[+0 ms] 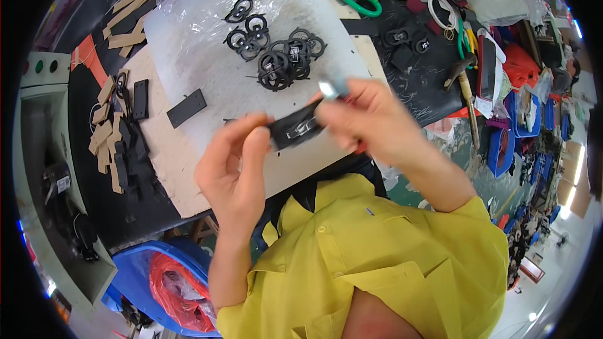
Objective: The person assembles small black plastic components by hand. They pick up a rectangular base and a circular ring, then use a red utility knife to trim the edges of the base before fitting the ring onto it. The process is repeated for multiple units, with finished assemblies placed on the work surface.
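Observation:
Between my hands, above the near part of the work board, is a black rectangular strip (293, 127) with a shiny metal-looking fitting on it. My left hand (233, 162) pinches its left end between thumb and fingers. My right hand (372, 120), blurred by motion, is closed at the strip's right end. Out of its fingers sticks a shiny silver and teal piece (333, 89); a red bit shows under the palm. What kind of thing this is I cannot make out. Beyond my hands, several black ring-shaped parts (275, 70) lie in a pile on a whitish sheet (188, 56).
Another flat black piece (187, 108) lies left on the board (182, 176). Brown strips (103, 135) are heaped farther left. Green-handled scissors (358, 1) lie at the back, a hammer (466, 91) at the right. A blue tub (135, 276) with red plastic stands below the table's left side.

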{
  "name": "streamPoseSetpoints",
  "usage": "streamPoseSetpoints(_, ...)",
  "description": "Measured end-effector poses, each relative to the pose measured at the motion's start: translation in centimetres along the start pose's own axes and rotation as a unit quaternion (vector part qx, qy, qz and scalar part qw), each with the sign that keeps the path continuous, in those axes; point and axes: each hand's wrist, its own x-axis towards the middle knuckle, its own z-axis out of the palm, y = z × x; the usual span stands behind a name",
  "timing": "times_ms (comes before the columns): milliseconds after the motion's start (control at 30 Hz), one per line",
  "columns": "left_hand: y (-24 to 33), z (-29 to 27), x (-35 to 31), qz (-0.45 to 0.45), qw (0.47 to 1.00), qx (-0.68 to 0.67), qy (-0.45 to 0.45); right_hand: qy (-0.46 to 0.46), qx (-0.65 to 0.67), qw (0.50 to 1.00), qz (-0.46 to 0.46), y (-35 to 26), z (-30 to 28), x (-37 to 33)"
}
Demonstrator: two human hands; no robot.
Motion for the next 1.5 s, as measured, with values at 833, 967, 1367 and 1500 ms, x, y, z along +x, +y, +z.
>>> streamPoseSetpoints(833,2.6,-2.3,0.4,-0.115,0.993,0.031,0.018,-0.018,-0.275,0.926,-0.260,0.6,3.8,2.2)
streamPoseSetpoints(967,2.8,-2.7,0.2,-0.146,0.989,0.025,0.017,-0.021,-0.370,0.797,-0.476,3.0,3.6,2.6)
streamPoseSetpoints(1367,1.8,-3.1,-0.4,-0.120,0.993,0.002,-0.017,-0.070,-0.447,0.726,-0.517,1.8,3.4,2.6)
streamPoseSetpoints(1500,1.4,-3.7,-0.6,-0.200,0.970,-0.100,-0.099,-0.021,-0.438,0.736,-0.516,1.1,3.8,3.0)
